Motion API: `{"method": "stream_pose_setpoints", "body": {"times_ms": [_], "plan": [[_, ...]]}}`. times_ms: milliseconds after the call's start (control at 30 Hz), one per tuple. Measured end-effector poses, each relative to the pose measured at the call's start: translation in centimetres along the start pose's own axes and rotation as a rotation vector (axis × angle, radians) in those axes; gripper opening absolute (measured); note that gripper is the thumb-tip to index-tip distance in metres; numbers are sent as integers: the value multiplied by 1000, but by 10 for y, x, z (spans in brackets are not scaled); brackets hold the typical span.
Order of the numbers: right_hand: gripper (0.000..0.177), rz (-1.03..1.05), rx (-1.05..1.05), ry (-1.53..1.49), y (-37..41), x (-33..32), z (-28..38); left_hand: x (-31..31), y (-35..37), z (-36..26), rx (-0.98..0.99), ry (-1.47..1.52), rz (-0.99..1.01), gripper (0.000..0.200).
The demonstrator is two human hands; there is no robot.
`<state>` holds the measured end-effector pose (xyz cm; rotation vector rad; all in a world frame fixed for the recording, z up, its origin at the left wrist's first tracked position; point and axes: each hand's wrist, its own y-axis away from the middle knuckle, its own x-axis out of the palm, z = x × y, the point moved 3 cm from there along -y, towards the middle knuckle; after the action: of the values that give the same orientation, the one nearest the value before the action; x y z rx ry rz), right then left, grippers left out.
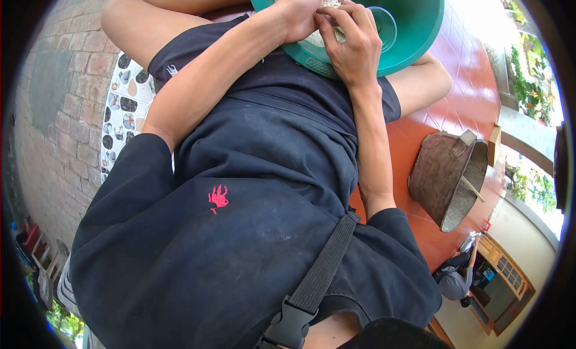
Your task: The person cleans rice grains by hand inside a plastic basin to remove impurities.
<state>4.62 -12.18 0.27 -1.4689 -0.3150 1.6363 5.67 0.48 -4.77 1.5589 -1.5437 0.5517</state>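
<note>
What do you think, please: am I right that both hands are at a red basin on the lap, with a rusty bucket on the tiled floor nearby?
Not quite: the basin is green, not red. The head view shows the left hand and the right hand both at that green basin on the lap, and the rusty bucket does sit on the tiled floor nearby.

This is the open porch or yard of a home. Red floor tiles [474, 91] run down the right of the frame, and brick paving [66, 79] with a pebble-set strip [123, 109] fills the left. Sunlit garden plants [528, 79] stand at upper right and a wooden window frame [507, 271] at lower right. Household ware shows too: a rusty metal bucket [447, 175] at right, a green plastic basin [414, 25] at top
</note>
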Motion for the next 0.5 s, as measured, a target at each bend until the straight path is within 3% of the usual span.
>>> {"method": "stream_pose_setpoints", "body": {"times_ms": [167,300,400,467,500], "plan": [[12,-10,-15,-4,1,2,-2,5,5,-1,0,-1,-40,45],[12,33,-6,-2,0,2,0,-3,-2,2,19,20,52,45],[11,67,46,5,2,4,-4,-7,-6,4,13,35,90,45],[11,30,150,-153,5,7,-13,0,-2,1,2,36,88,45],[11,29,150,-155,4,5,-11,13,10,-4,3,-5,-51,46]]}}
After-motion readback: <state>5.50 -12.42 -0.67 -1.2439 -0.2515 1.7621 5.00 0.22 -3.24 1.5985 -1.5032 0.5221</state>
